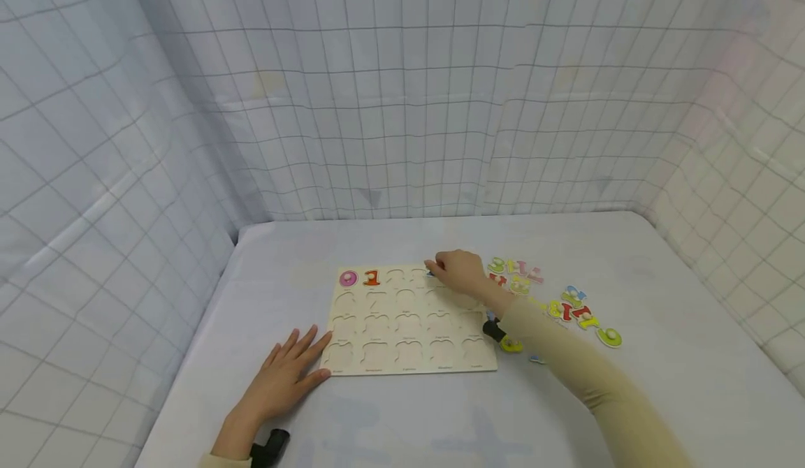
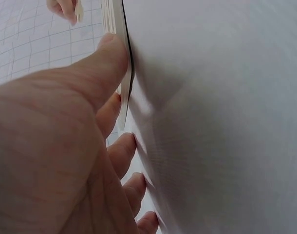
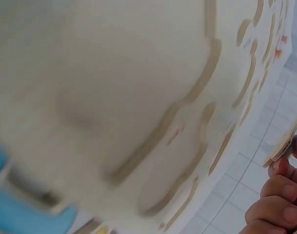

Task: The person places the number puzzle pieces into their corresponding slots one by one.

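Note:
A pale wooden puzzle board with rows of number-shaped recesses lies on the table. Its top row holds a pink zero piece and a red number one piece. My left hand lies spread at the board's left edge, thumb and forefinger at its rim. Over the far right part of the board, my right hand pinches a thin wooden puzzle piece between thumb and fingertip, other fingers curled. A little blue shows on that piece in the head view; its number is hidden.
Several colourful number pieces lie right of the board, among them a green three, a yellow-green zero and a blue piece. My right forearm covers some of them. White gridded cloth walls surround the table.

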### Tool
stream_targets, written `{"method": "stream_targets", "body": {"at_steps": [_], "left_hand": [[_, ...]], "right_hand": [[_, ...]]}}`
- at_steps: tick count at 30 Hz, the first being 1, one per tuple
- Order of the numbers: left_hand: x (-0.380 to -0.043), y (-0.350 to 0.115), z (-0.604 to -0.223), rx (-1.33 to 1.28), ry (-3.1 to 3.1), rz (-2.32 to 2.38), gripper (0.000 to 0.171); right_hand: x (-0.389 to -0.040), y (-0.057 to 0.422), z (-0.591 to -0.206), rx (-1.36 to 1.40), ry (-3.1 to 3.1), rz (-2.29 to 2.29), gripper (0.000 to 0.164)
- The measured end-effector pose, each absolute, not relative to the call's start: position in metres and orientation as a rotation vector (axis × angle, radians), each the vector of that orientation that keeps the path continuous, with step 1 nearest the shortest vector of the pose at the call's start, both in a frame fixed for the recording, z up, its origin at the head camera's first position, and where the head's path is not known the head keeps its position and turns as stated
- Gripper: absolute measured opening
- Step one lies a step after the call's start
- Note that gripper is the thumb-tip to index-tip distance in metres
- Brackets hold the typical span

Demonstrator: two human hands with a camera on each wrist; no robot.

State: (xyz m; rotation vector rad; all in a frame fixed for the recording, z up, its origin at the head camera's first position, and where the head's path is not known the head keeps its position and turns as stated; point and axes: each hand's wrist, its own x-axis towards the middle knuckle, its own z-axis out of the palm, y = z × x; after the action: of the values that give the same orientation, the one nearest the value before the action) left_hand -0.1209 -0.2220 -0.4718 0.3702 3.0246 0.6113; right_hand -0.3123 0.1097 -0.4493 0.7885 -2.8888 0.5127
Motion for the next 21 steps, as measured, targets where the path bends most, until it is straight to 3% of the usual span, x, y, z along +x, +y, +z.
{"method": "stream_targets", "body": {"at_steps": [11,21], "left_hand": [[-0.122,-0.222,-0.479,0.381,3.028,0.628,0.064],[-0.122,-0.224,-0.477,0.375,3.03,0.612,0.064]], "right_hand": [[-0.322,0.053,-0.461,0.772,-2.935,0.402,0.044],[-0.326,0.029,-0.466,0.769,-3.046,0.296,0.046]]}}
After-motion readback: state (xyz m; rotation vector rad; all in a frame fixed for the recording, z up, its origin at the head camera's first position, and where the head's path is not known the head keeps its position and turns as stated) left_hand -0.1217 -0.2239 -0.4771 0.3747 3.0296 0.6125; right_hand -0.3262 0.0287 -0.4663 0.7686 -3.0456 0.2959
